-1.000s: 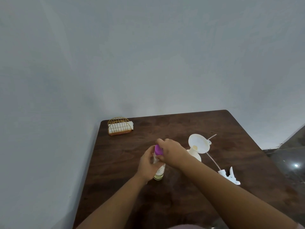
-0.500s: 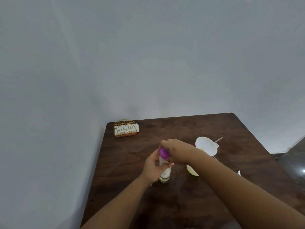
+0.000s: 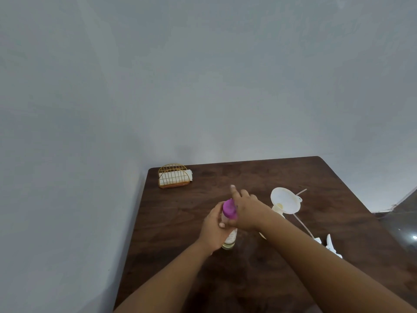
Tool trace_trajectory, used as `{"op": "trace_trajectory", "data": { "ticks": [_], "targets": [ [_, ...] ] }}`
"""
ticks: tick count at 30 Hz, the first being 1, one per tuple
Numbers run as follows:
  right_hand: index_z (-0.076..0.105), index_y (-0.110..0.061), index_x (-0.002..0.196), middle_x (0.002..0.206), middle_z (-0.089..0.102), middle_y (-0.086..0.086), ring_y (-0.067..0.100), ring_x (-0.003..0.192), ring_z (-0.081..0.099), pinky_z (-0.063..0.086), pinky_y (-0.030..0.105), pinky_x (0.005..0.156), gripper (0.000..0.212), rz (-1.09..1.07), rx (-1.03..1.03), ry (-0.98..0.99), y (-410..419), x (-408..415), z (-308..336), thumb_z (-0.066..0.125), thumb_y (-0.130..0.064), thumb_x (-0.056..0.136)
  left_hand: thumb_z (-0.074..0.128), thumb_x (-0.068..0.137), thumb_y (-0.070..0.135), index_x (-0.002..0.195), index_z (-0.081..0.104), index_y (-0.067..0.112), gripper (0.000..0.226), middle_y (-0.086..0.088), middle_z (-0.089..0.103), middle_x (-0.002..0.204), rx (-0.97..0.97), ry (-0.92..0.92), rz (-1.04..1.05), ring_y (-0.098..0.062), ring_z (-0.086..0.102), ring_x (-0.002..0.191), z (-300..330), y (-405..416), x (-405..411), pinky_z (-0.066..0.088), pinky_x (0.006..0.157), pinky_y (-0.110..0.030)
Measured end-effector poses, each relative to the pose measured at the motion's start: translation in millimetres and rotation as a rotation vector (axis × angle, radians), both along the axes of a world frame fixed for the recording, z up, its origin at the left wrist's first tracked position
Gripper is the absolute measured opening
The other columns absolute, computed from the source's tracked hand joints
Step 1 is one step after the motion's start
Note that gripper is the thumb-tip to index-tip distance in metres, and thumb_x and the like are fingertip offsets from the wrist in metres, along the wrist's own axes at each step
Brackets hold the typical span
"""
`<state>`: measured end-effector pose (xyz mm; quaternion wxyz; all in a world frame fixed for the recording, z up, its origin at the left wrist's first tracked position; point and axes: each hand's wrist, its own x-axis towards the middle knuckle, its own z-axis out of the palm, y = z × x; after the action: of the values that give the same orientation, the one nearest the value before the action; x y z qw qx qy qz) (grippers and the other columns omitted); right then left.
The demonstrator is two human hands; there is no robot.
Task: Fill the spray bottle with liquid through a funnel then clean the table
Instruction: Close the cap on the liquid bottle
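Near the middle of the dark wooden counter [image 3: 180,222], a small bottle [image 3: 230,239] is stood upright. It is gripped around its body by the left hand [image 3: 214,231], whose fingers are curled round it. A purple cap [image 3: 229,208] is seen on top of the bottle. The cap is touched from the side by the right hand [image 3: 246,211]; one finger of that hand is pointed up and away, and the thumb is hidden, so it cannot be told whether the cap is pinched or only touched.

To the right, a white funnel [image 3: 285,199] is seated in the neck of the pale spray bottle [image 3: 278,212], most of which is hidden behind the right arm. A white spray top [image 3: 330,245] with its long thin tube [image 3: 303,225] is laid on the counter, just beside the right arm. A gold wire holder [image 3: 173,176] with white napkins is kept at the far left corner.

The small bottle is judged to be light and easy to tip, with a smooth side that could slip if wet. It is best held low around the body, while the cap is turned at its edge. The spray bottle with the funnel is judged top-heavy, so it should be steadied at its body when liquid is poured. The thin tube is likely bendy, so the spray top should be picked up by its thick head.
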<state>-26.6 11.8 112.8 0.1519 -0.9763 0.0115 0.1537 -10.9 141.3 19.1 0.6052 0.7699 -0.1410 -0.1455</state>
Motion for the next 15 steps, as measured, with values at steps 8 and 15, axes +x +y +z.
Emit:
{"op": "trace_trajectory", "data": {
  "ticks": [8,15],
  "targets": [
    [0.046,-0.017,0.129,0.121,0.052,0.008,0.024,0.103,0.058,0.050,0.031,0.085,0.051,0.181,-0.100,-0.043,9.6,4.7,7.0,0.066,-0.006,0.083,0.077,0.081,0.013,0.127,0.047,0.038,0.060,0.018,0.058,0.118,0.090,0.029,-0.008,0.000,0.052,0.111,4.9,-0.6,1.3,0.048,0.097,-0.026],
    [0.050,-0.020,0.127,0.124,0.052,0.006,0.023,0.110,0.052,0.048,0.031,0.084,0.056,0.309,-0.081,0.061,4.9,13.4,26.3,0.069,-0.001,0.078,0.078,0.080,0.017,0.117,0.047,0.042,0.054,0.018,0.062,0.113,0.057,0.041,0.012,0.000,0.057,0.106,3.8,-1.3,-2.1,0.048,0.088,-0.019]
  ]
}}
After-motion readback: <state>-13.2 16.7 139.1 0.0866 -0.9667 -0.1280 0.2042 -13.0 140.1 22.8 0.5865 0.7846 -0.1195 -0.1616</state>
